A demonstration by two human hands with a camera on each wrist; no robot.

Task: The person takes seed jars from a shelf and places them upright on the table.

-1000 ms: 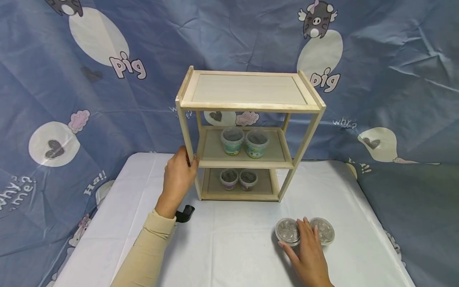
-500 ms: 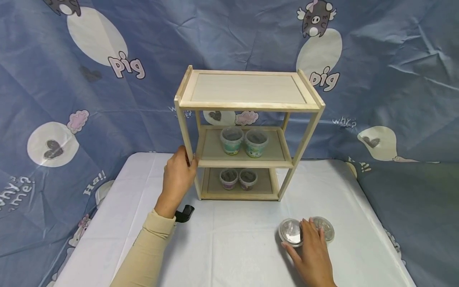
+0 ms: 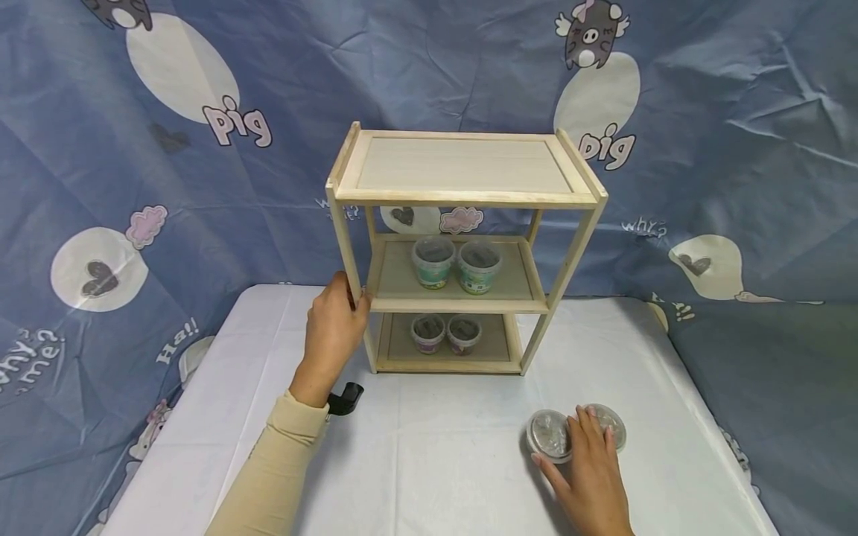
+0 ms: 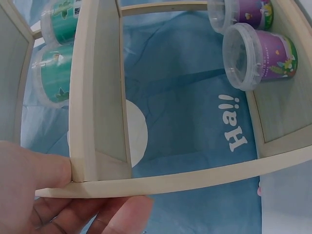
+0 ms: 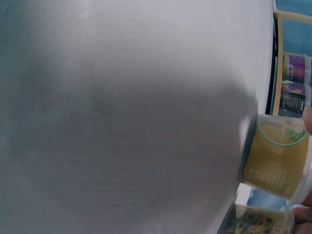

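Note:
My left hand grips the front left post of a small wooden three-tier shelf, beside the middle tier. In the left wrist view the thumb and fingers lie on opposite sides of that post. My right hand holds a clear-lidded plastic tub at the lid, thumb on the near left and fingers on the right. In the right wrist view this tub has a yellow body. A second lidded tub stands close on its right, partly hidden by my fingers.
Two green-labelled tubs stand on the middle tier, two smaller purple-labelled tubs on the bottom one. A white cloth covers the table. Blue printed fabric hangs behind and at the sides.
My right hand and the tub in it have shifted slightly to the right, towards the second tub. My left hand stays on the post.

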